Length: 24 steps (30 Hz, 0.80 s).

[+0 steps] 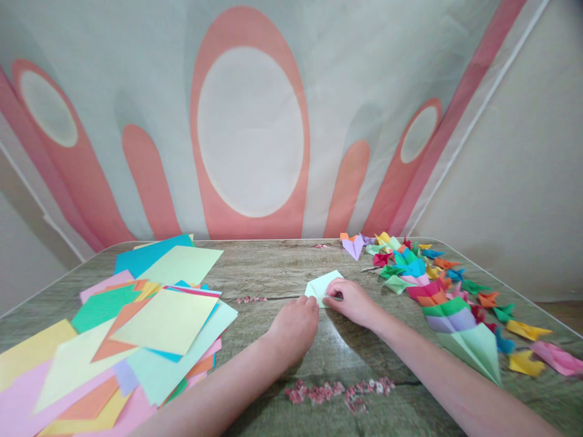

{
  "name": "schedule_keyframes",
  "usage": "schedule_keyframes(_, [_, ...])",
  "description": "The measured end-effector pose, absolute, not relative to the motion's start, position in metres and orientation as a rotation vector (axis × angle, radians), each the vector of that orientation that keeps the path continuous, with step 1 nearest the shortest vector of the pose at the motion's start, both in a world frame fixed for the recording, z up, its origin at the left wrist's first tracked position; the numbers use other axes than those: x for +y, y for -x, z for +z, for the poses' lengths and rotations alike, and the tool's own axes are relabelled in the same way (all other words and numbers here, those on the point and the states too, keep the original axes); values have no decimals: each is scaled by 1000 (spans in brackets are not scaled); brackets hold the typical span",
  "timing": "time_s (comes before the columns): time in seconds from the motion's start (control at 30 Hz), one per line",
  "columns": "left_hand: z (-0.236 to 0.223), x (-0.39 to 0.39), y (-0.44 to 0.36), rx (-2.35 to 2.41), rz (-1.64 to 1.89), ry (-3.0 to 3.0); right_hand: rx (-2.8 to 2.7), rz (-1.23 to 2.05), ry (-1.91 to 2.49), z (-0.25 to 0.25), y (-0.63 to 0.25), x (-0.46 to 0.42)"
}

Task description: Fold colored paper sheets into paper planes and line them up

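A pale mint-green sheet of origami paper point(322, 284), partly folded with slanted creased edges, lies on the table in front of me. My left hand point(295, 328) is closed, its curled fingertips holding the sheet's lower left edge. At the sheet's right side, my right hand point(354, 301) pinches the paper between thumb and fingers. Part of the sheet is covered by both hands.
Loose coloured paper sheets point(166, 321) are heaped on the left of the wood-patterned table point(268, 261). Folded paper pieces point(414, 267) spread along the right, with a row of nested paper planes point(473, 349) beside my right forearm. A printed backdrop point(319, 73) stands behind the table.
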<state>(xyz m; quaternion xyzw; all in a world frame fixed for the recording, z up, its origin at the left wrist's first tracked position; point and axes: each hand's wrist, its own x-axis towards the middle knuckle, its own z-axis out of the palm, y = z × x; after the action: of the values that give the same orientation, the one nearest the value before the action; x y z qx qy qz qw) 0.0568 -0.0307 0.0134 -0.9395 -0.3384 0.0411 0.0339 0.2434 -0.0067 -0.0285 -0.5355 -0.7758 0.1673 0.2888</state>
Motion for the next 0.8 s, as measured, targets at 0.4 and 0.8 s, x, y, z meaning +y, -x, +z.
schedule_keyframes(0.4, [9,-31,-59,-982,85,2902,-2002,354,1491,-37,-249,-13])
schedule_keyframes(0.8, [3,-31,-60,-963,74,2875,-2371,-223,1306,-13,-252,-31])
